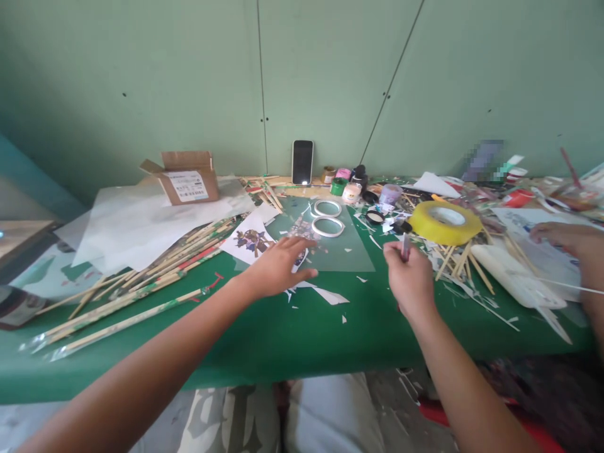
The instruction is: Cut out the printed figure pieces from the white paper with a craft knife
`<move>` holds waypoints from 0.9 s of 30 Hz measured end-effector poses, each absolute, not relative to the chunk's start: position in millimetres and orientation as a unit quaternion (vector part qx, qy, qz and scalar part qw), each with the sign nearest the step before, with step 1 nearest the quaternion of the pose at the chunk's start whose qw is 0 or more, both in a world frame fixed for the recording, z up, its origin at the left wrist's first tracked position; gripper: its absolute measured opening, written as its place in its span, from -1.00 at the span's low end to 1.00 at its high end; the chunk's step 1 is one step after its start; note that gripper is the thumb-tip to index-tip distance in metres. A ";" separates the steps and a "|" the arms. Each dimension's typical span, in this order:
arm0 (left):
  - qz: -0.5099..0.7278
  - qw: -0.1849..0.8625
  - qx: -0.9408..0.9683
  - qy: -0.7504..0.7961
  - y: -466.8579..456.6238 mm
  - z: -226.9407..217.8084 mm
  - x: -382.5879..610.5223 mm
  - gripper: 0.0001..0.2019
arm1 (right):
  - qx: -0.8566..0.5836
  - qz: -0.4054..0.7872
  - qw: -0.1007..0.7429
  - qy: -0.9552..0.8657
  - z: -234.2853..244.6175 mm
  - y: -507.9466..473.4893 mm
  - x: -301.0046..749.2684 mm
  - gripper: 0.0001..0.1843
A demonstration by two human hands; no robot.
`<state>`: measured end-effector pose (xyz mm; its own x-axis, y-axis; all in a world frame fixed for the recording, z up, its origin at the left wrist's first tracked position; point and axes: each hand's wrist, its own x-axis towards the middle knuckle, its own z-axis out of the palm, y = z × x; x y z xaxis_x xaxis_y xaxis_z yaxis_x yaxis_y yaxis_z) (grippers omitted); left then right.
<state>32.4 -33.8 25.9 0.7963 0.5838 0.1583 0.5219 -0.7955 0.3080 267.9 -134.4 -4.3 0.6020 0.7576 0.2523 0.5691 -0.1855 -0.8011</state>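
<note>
My left hand (283,265) lies palm down with its fingers stretched out, over the edge of a printed paper cut-out that its fingers partly hide. Just left of it is a white sheet with a dark printed figure (252,240). Beneath these lies a translucent sheet (353,251). My right hand (411,280) is closed around a slim pen-like tool (406,246), held upright above the green tabletop (349,343); its exact kind is unclear. White paper scraps (330,296) are scattered between my hands. Two rolls of narrow white tape (327,227) rest beyond my left fingers.
Bundled wooden sticks (155,286) and an open cardboard box (191,182) are on the left. A phone (302,162) leans against the wall behind paint jars (352,192). Right of my hand sits a yellow tape roll (446,221); another person's hand (561,238) is at far right.
</note>
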 end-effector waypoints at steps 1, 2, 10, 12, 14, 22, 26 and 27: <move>0.134 0.114 0.933 0.313 -30.0 22.0 22.1 -0.56 | -0.765 0.075 0.446 -0.458 -6.3 -145.6 261.6 -0.61; 0.141 0.098 0.926 0.336 -24.8 18.1 12.1 -0.58 | -0.759 0.060 0.423 -0.492 -8.9 -155.6 251.9 -0.61; 0.114 -0.008 0.896 0.430 -9.3 -7.3 -23.2 -0.60 | -0.679 -0.016 0.232 -0.696 -36.2 -186.2 175.5 -0.63; 0.105 -0.025 0.891 0.442 -18.9 -8.3 -24.1 -0.59 | -0.689 -0.036 0.205 -0.695 -37.1 -188.2 183.3 -0.61; 0.099 -0.042 0.883 0.457 -30.6 -7.4 -26.0 -0.60 | -0.699 -0.046 0.183 -0.690 -34.6 -190.2 198.2 -0.60; 0.084 -0.088 0.876 0.467 -82.6 -2.6 -32.0 -0.68 | -0.726 -0.001 0.121 -0.677 -12.3 -185.8 215.6 -0.63; 0.089 -0.096 0.884 0.449 -108.4 -5.2 -26.2 -0.66 | -0.724 0.031 0.085 -0.684 -2.3 -174.2 187.5 -0.64; 0.093 -0.097 0.886 0.443 -114.6 -6.0 -24.7 -0.65 | -0.723 0.037 0.074 -0.685 0.4 -171.0 180.8 -0.65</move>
<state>-24.7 -114.6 -6.0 0.5899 0.7678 0.2501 0.8037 -0.5883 -0.0896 180.8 -171.0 0.4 0.0578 0.9971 0.0486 0.9863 -0.0495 -0.1575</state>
